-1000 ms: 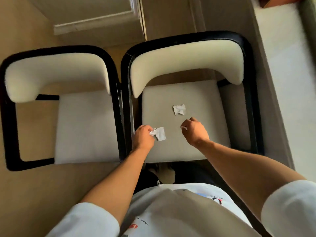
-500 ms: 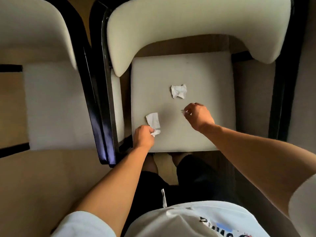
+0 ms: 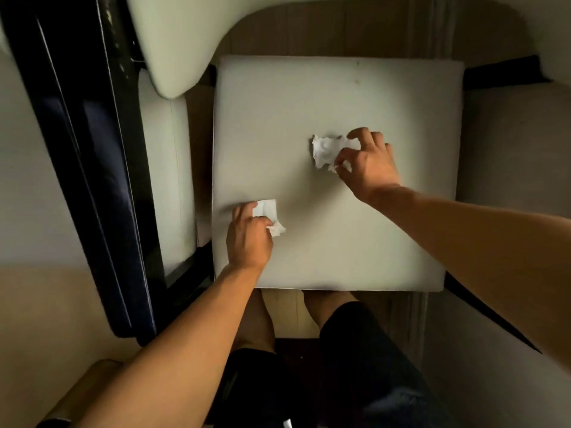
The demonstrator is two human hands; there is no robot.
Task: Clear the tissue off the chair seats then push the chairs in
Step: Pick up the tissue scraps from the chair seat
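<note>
Seen from above, a person leans over a pale, square chair seat (image 3: 340, 242) with both bare arms reaching down onto it. The left hand (image 3: 248, 237) rests near the seat's front left part, its fingers curled round a small white tissue (image 3: 268, 215); the loose ends poke out just beyond the knuckles, toward the middle of the cushion. The right hand (image 3: 369, 163) is further forward, near the seat's centre, thumb and fingers closing on a second crumpled tissue (image 3: 324, 151) that lies against its fingertips and still touches the cushion (the grasp looks begun, not yet a lift). Each hand takes its own scrap, probably so the seat is cleared in one go. Beyond the right hand curves the chair's padded backrest (image 3: 173, 35). Left of the left hand stands the dark frame (image 3: 102, 168) of a neighbouring chair, close alongside. Below both wrists, the person's knees and dark shorts (image 3: 355, 366) show in front of the seat. Neither chair appears pushed in yet; that step waits on the tissues leaving the seat.
</note>
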